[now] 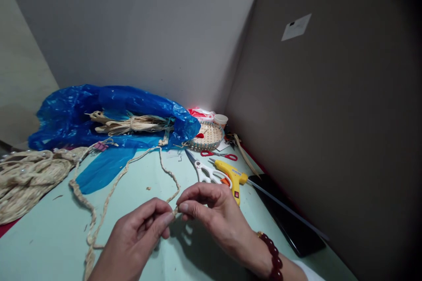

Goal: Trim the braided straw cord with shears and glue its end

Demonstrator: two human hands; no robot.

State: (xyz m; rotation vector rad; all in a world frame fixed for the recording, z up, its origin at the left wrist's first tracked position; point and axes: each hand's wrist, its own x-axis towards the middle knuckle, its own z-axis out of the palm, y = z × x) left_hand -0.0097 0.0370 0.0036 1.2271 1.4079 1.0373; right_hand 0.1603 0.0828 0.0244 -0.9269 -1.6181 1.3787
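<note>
Between my two hands runs a thin twisted cord (170, 171) of pale straw-like fibre, pinched at one spot above the table. My left hand (141, 232) grips it between thumb and forefinger. Just beside it, my right hand (211, 215) pinches the same cord with thumb and fingertips; a dark red bead bracelet (273, 252) circles that wrist. From there the cord leads back toward a blue plastic bag (115, 96). More lengths of cord (110, 193) lie in loose loops on the left. A tied bundle of dry fibre strips (132, 124) rests on the bag.
White-handled scissors (206, 171), red-handled scissors (219, 155) and a yellow glue gun (231, 175) with a glue stick lie beyond my right hand. A black phone-like slab (290, 219) is at right. A round woven basket (207, 136) and coiled braid (29, 180) sit farther off. Partition walls enclose the table.
</note>
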